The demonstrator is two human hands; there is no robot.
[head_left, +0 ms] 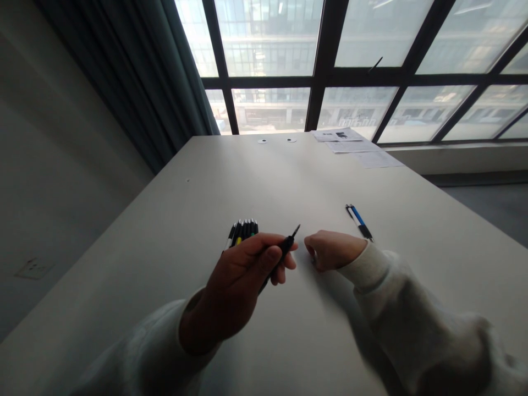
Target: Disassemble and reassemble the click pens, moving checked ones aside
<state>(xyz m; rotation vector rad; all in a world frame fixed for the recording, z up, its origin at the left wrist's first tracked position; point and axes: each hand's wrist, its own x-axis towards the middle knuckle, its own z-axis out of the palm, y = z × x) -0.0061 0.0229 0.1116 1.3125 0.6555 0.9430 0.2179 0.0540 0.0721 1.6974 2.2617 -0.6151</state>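
Between its thumb and fingers, my left hand grips a black pen, whose thin pointed end slants up to the right. Just right of that point, my right hand is low over the table with its fingers curled together; whatever they hold, if anything, is hidden. Behind my left hand lies a row of several pens, mostly black, with white, yellow and green parts showing. Their lower ends are hidden by the hand. Two more pens, one blue and one white and black, lie beyond my right wrist.
The white table reaches to the windows. Printed papers lie at its far right, and two small white pieces with dark spots near its far edge. A dark curtain hangs at the left.
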